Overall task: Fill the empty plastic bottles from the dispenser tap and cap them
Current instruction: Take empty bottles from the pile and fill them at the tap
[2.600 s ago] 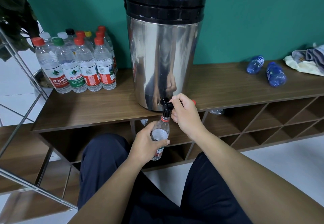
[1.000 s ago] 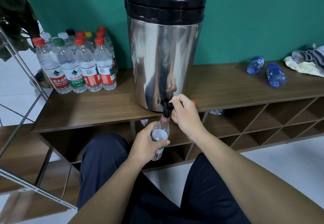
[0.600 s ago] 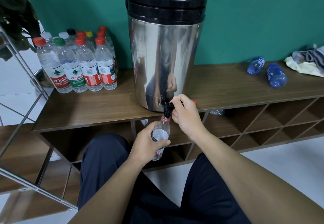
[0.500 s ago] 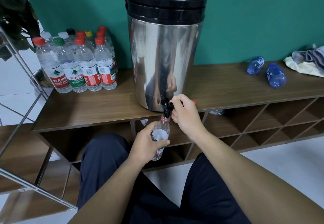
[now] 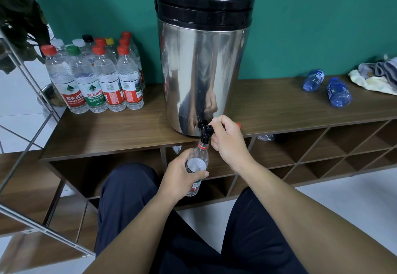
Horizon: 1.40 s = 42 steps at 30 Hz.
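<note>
A tall steel drinks dispenser (image 5: pixel 204 63) with a black lid stands on a long wooden shelf unit (image 5: pixel 279 110). At its base, the black tap (image 5: pixel 205 128) juts over the shelf edge. The person's right hand (image 5: pixel 227 140) has its fingers curled around the tap lever. A red cap (image 5: pixel 237 125) peeks out just behind this hand; whether the hand holds it cannot be told. Directly under the tap, the left hand (image 5: pixel 182 177) wraps its fingers and thumb around a clear plastic bottle (image 5: pixel 197 164), holding its open neck up against the spout. No water stream or level is readable, so the bottle seems mid-fill and uncapped.

Left of the dispenser, a cluster of capped bottles (image 5: pixel 96 74) stands upright, apparently filled and finished. Well to the right of the dispenser, two blue bottles (image 5: pixel 326 88) lie on their sides, likely still to be filled. Beyond them sits a heap of cloths (image 5: pixel 378 76).
</note>
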{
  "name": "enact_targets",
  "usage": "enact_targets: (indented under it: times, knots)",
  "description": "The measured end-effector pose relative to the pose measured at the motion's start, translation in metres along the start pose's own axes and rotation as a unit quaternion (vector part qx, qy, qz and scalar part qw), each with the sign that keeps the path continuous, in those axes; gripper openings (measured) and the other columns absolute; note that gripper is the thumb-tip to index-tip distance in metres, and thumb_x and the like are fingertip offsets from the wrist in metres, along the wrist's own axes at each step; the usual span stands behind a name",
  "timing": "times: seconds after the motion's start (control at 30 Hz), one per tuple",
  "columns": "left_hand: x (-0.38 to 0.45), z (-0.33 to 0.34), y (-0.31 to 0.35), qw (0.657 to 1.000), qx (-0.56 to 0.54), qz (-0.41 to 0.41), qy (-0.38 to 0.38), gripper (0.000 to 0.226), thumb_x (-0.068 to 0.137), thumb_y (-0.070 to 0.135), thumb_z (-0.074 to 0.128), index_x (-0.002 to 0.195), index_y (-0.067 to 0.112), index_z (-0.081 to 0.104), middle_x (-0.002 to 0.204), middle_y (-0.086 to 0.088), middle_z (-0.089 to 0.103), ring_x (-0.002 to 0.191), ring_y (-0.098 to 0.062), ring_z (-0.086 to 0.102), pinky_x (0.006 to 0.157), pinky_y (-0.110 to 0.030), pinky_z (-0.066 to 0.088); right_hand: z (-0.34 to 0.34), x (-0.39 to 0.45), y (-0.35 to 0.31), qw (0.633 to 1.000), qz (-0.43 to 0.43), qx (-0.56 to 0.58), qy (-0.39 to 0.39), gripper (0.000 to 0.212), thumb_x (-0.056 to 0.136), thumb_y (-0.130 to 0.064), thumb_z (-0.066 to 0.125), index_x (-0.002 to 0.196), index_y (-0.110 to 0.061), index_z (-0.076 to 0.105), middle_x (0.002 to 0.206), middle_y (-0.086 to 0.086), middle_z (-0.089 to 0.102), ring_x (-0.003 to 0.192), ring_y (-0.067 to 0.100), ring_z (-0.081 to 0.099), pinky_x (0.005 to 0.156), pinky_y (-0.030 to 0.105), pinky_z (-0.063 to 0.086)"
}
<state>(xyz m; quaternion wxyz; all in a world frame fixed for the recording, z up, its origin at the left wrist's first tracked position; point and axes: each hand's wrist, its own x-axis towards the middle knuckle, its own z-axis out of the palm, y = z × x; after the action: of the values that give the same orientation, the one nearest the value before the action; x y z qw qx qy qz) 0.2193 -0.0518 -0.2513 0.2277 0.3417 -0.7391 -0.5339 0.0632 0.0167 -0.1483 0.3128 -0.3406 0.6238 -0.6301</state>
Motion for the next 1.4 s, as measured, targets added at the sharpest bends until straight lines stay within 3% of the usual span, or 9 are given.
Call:
enact_targets:
  times: [0.5, 1.4]
  knots:
    - [0.0012, 0.0007, -0.0021, 1.000, -0.007, 0.004, -0.002, 0.069, 0.081, 0.026, 0.101, 0.139, 0.042, 0.068, 0.127, 0.020, 0.077, 0.117, -0.003, 0.074, 0.110, -0.044, 0.060, -0.0011, 0.0013, 0.0035, 1.000, -0.006, 0.000, -0.002, 0.024, 0.117, -0.022, 0.051, 0.097, -0.009, 0.057, 0.061, -0.006, 0.036, 0.056, 0.013, 0.032, 0.050, 0.026, 0.031]
    - [-0.0011, -0.0001, 0.0021, 1.000, -0.005, 0.008, -0.004, 0.072, 0.082, 0.026, 0.101, 0.144, 0.042, 0.067, 0.129, 0.025, 0.076, 0.119, 0.003, 0.072, 0.112, -0.039, 0.059, -0.0017, 0.0012, 0.0042, 1.000, -0.005, -0.009, -0.005, 0.026, 0.117, -0.024, 0.052, 0.096, -0.010, 0.057, 0.061, -0.007, 0.039, 0.056, 0.012, 0.034, 0.051, 0.027, 0.032]
